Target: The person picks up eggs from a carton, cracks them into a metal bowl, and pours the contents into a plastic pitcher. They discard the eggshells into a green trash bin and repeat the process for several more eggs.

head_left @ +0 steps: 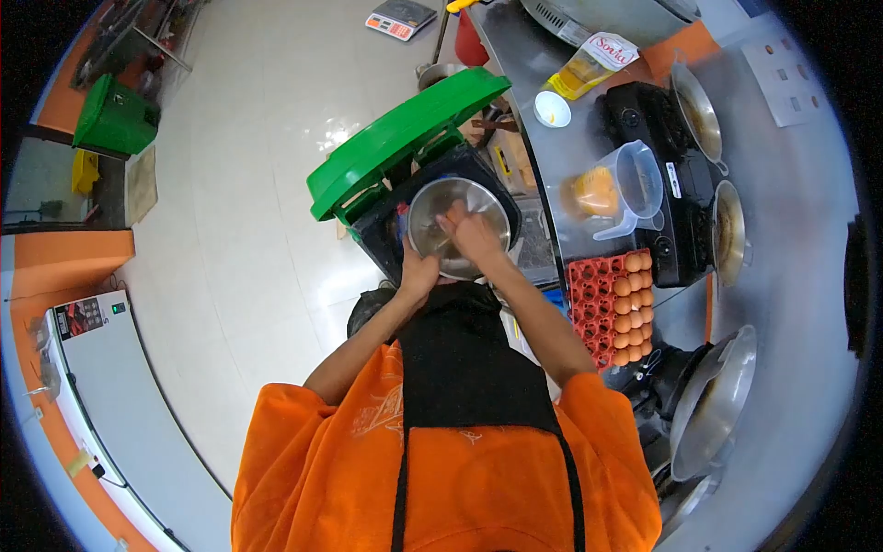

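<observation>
A round metal bowl [432, 207] is over the open green bin, whose raised lid [395, 138] stands behind it. My left hand [418, 271] grips the bowl's near-left rim, fingers closed on it. Inside the bowl is my right hand [472, 235], its fingers bent toward the bottom; whether they hold anything is too small to make out. A dark liner [379, 241] lines the bin around the bowl.
On the steel counter at right are a red egg tray [589, 304] with several eggs, a clear plastic jug [642, 189], a white cup [552, 109], an oil pouch [589, 69] and a black stove [676, 235] with pans. A scale [401, 18] lies on the floor.
</observation>
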The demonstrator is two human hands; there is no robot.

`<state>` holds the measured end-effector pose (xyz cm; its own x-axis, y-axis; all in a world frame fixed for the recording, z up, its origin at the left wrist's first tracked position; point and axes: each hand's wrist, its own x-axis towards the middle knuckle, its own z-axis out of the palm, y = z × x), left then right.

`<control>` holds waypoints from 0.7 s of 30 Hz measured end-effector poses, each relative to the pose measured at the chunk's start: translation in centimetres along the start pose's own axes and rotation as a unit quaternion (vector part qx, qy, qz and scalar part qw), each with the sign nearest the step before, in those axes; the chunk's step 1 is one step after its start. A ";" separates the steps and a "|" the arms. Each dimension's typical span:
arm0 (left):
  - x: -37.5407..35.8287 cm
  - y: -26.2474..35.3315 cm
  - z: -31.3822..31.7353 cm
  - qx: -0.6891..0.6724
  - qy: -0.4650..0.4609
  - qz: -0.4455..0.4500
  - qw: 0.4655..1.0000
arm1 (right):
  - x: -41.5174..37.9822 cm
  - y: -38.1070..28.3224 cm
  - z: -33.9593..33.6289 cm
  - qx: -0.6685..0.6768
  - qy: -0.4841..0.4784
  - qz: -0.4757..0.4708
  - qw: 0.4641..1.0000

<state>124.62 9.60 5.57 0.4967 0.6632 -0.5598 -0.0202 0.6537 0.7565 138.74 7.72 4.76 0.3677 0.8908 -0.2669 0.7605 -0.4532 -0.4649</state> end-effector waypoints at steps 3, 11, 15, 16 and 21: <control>0.3 -0.5 -0.2 -0.027 -0.023 0.013 0.999 | -0.4 -0.1 -2.9 0.010 0.043 -0.046 0.998; 1.6 -1.7 -0.5 -0.020 -0.019 0.026 0.999 | -3.1 -4.5 -13.1 -0.046 0.078 -0.007 0.996; 1.4 -0.7 -0.2 0.004 -0.005 0.042 0.999 | -4.2 -6.6 -17.0 -0.027 0.147 -0.045 0.988; 1.5 -0.6 -0.1 0.012 0.001 0.051 0.999 | -4.6 -7.1 -17.9 -0.029 0.153 -0.039 0.987; 2.7 -1.7 -0.6 0.020 0.029 0.090 0.995 | -6.2 -9.3 -21.5 -0.041 0.220 -0.073 0.972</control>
<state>125.50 10.54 2.60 0.4364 0.7896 -0.4314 -0.0701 0.5078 0.8586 140.85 7.12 28.88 0.4323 0.8812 0.1913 0.8553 -0.3335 -0.3966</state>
